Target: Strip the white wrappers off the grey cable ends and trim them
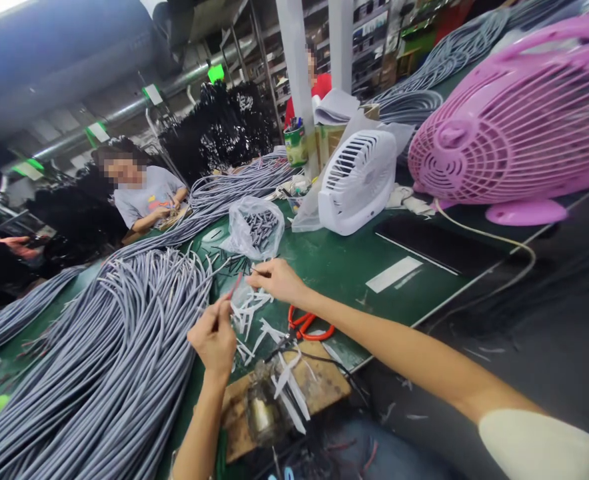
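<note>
Left grip (214, 337) pinches a red wire (237, 284), tip poking out, likely to keep it steady. Right grip (279, 281) pinched closed just beyond; whether it holds anything, I cannot tell. Scissors (310, 325) lie toward me on the table (327, 257), probably for quick reach. White strips (247, 315) beside them. Past those, a bag (239, 230) of grey bits (262, 227), presumably set close to save stretching. Farther: white fan (357, 183).
</note>
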`<state>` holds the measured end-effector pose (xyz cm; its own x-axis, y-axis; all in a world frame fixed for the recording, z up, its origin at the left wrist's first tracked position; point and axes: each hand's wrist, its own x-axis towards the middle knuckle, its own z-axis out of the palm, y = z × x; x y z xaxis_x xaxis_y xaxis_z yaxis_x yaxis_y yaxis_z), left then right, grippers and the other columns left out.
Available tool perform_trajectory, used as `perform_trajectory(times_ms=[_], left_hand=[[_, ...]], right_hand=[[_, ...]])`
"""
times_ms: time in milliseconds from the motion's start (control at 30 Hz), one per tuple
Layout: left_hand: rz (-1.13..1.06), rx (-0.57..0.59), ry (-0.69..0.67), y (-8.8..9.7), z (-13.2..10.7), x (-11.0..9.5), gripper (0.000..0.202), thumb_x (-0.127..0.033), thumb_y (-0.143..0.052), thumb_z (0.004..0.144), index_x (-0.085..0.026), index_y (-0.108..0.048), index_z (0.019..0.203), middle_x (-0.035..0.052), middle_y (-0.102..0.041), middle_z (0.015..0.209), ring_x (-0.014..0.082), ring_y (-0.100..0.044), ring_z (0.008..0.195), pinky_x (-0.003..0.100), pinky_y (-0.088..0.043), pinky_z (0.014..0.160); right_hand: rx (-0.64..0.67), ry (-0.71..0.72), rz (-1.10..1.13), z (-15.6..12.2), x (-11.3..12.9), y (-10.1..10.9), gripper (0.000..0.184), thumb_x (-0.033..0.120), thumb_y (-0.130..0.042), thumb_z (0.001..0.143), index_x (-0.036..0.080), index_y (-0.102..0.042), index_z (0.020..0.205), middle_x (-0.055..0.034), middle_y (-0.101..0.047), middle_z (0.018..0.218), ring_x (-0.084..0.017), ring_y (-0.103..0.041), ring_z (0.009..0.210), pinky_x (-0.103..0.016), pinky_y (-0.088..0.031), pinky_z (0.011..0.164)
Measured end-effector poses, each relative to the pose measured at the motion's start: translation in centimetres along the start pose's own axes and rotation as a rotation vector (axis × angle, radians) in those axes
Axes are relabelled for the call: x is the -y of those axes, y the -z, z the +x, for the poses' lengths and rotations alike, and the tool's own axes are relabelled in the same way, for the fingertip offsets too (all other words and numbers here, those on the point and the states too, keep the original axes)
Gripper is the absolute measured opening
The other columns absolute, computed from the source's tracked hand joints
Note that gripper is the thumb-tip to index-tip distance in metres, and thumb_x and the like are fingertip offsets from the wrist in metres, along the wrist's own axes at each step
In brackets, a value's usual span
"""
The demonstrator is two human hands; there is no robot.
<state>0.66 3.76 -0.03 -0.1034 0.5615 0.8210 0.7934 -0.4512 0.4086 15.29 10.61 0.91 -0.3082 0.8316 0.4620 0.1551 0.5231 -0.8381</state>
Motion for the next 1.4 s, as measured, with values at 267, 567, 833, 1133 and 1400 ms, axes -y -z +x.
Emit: perform_trajectory(times_ms=[267,567,833,1133,1400], left_hand=[[-0.022,0.285,-0.338,-0.5,0.0,0.5,0.021,-0.017,-0.050,0.083,-0.016,-0.071,0.082,0.0044,-0.070,0.063,0.0105,-0.062,0.049,0.018,-0.046,0.050],[-0.474,0.103,0.490,-0.1,-0.4,-1.5,0.033,-0.042,-0.062,0.073,-0.012,-0.067,0.060,-0.0028,-0.048,0.041,0.0055,-0.038,0.034,0.018,-0.028,0.034],[-0.957,0.706,1.007,0.8,2.4,0.3,0.038,-0.032,-0.080,0.051,-0.008,-0.070,0.079,0.0024,-0.057,0.062,0.0040,-0.042,0.048,0.017,-0.029,0.044],[-0.959,0.671,0.884,1.5,2.2,0.6,0.035,-0.029,-0.078,0.059,-0.013,-0.069,0.089,0.0017,-0.058,0.066,0.0052,-0.042,0.051,0.018,-0.030,0.046],[-0.916,0.387,0.444,1.7,1.5,0.3,0.012,-0.024,-0.068,0.072,-0.018,-0.058,0.067,-0.0021,-0.052,0.064,0.0071,-0.048,0.054,0.019,-0.036,0.051]], right_hand=[[-0.103,0.121,-0.060,0.0,1.2,1.2,0.030,0.020,-0.055,0.073,0.015,-0.047,0.044,0.0040,-0.042,0.048,-0.007,-0.036,0.048,-0.021,-0.028,0.051],[0.056,-0.311,-0.049,-0.4,-1.1,-0.4,0.028,0.020,-0.056,0.070,0.013,-0.057,0.044,0.0054,-0.042,0.038,-0.007,-0.039,0.041,-0.019,-0.030,0.046],[0.097,-0.160,-0.332,-5.0,-3.6,4.8,0.015,0.016,-0.054,0.075,0.014,-0.069,0.079,-0.0079,-0.066,0.080,-0.019,-0.055,0.077,-0.030,-0.040,0.073],[0.673,0.162,-0.600,-6.4,-2.0,5.5,0.027,0.003,-0.052,0.069,0.013,-0.065,0.090,-0.0092,-0.066,0.086,-0.018,-0.058,0.081,-0.025,-0.044,0.071],[0.146,-0.038,-0.350,-3.3,-1.7,4.2,0.010,0.018,-0.054,0.071,0.014,-0.057,0.063,0.0014,-0.053,0.054,-0.009,-0.045,0.049,-0.020,-0.032,0.050]])
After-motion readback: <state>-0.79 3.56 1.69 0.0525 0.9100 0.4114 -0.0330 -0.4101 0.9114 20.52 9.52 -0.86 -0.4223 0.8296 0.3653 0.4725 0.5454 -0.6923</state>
